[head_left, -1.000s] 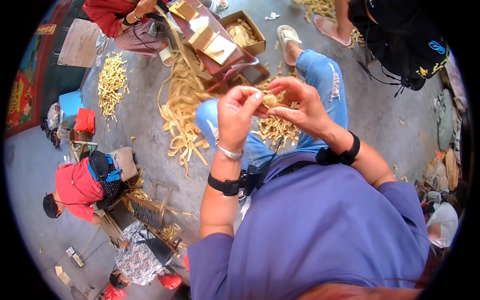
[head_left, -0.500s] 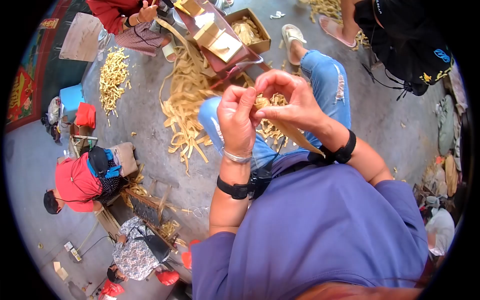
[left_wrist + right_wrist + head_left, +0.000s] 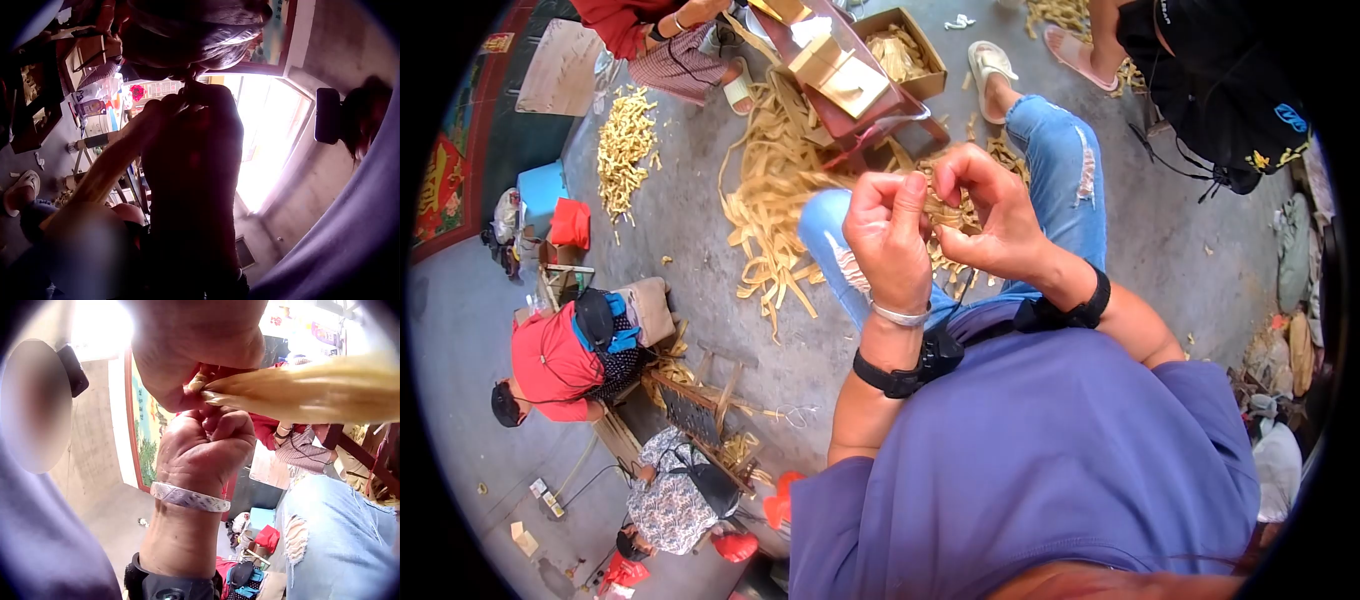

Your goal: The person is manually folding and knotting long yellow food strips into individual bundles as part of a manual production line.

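Close together above the lap, both hands work on a pale yellow tofu-skin strip (image 3: 300, 390). Fingertips and thumb of the left hand (image 3: 890, 240) pinch it, with the fingers folded in. The right hand (image 3: 995, 215) arches over from the other side, its thumb and curled fingers pinching the same piece. In the right wrist view, a small twisted part shows at the fingertips, and the broad tail stretches off to the right. The left wrist view is dark, and the hands hide the strip there. Beyond the hands, knotted pieces (image 3: 1008, 158) lie between the legs.
A reddish-brown bench (image 3: 832, 118) stands ahead with a wooden block on it. Next to it is a cardboard box (image 3: 927, 88). Long loose strips (image 3: 765, 195) cover the floor, with a knot pile (image 3: 626, 145) farther left. Several other people are around, some seated.
The left hand and forearm have shifted slightly right. The strip's tail, seen hanging toward the right wrist half a second ago, no longer shows there in the head view.
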Motion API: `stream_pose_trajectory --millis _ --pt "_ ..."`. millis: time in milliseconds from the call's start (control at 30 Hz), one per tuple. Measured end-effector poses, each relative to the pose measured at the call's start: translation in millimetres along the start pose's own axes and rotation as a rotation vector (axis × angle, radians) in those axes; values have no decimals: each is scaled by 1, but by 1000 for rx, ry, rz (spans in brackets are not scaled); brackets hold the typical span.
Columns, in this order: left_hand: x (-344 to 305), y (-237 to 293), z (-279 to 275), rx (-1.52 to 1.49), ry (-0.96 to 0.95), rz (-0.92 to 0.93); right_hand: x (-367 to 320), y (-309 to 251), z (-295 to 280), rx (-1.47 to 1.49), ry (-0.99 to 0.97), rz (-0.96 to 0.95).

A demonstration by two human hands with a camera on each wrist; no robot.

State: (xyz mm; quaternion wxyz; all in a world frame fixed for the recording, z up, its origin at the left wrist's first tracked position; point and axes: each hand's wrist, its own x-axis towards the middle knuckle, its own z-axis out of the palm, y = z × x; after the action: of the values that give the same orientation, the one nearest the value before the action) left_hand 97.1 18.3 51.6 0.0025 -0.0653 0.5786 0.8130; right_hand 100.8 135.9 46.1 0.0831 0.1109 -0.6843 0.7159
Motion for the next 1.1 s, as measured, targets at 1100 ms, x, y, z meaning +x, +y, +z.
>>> stream_pose_trajectory --millis 1100 --pt "71 -30 -24 154 -65 -23 45 50 -3 565 30 505"
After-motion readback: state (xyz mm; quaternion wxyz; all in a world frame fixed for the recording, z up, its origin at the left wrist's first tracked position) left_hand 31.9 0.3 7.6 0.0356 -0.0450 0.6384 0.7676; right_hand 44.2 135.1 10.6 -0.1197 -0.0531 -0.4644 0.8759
